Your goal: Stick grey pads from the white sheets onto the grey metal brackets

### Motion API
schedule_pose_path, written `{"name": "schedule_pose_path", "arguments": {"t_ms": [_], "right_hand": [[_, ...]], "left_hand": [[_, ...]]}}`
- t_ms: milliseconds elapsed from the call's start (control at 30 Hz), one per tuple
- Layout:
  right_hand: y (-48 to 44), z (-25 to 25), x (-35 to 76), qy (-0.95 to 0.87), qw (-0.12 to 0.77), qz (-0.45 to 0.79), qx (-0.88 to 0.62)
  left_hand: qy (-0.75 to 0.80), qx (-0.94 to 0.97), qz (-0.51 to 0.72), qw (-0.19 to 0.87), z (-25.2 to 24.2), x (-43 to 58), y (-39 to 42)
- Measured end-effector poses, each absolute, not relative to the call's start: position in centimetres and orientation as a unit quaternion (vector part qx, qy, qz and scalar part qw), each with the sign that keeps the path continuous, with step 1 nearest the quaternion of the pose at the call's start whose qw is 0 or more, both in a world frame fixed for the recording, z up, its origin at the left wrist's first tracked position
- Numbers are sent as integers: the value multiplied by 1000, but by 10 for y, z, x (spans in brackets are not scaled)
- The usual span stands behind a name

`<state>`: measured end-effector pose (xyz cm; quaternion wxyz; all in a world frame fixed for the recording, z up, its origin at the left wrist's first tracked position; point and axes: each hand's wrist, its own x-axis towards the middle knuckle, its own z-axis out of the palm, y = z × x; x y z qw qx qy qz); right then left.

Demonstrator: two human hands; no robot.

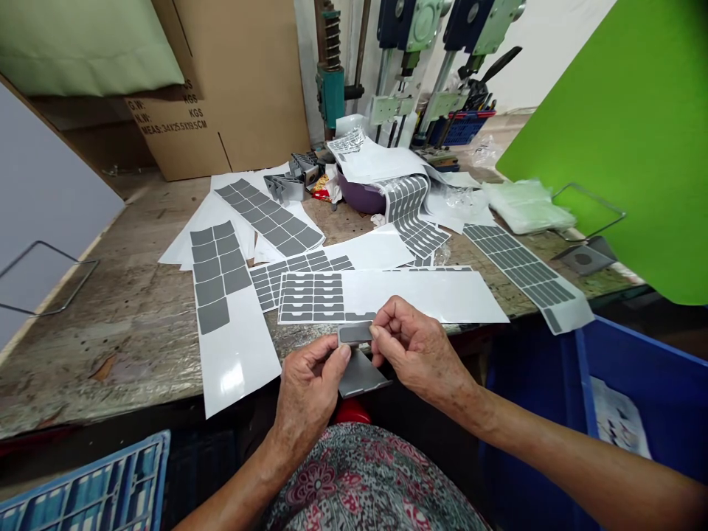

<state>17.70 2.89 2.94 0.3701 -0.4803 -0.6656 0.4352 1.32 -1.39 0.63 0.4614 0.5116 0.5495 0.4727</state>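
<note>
In front of my body, just off the table's edge, I hold a grey bent metal piece point(362, 375) with a narrow upper face and a wider lower flap. My left hand point(310, 380) is closed, thumb and fingers pinching its left end. The fingers of my right hand point(417, 352) pinch at the right end of the narrow grey strip point(355, 333) on the upper face. Whether that strip is a separate sticker, I cannot tell. Right behind my hands lies a white sheet of notched grey stickers point(420, 295), part of its backing bare.
More sticker sheets point(237, 339) spread over the worn wooden table point(138, 354). A purple bowl point(359, 193) sits under sheets, near bent metal pieces point(287, 184). Green presses point(332, 88) and a cardboard box point(237, 81) stand behind. Blue bins point(653, 369) are at lower right.
</note>
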Motion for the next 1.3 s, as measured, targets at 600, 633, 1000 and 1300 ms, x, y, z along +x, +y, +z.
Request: {"name": "schedule_pose_path", "arguments": {"t_ms": [600, 633, 1000, 1300], "right_hand": [[29, 29, 176, -662, 366, 442, -481], [29, 29, 176, -661, 366, 444, -481], [31, 27, 176, -665, 349, 444, -488], [28, 21, 177, -698, 327, 425, -475]], "left_hand": [[549, 505, 456, 485, 6, 15, -15], [549, 504, 457, 486, 6, 15, -15], [549, 509, 449, 488, -1, 14, -14], [565, 508, 430, 487, -7, 10, -13]]}}
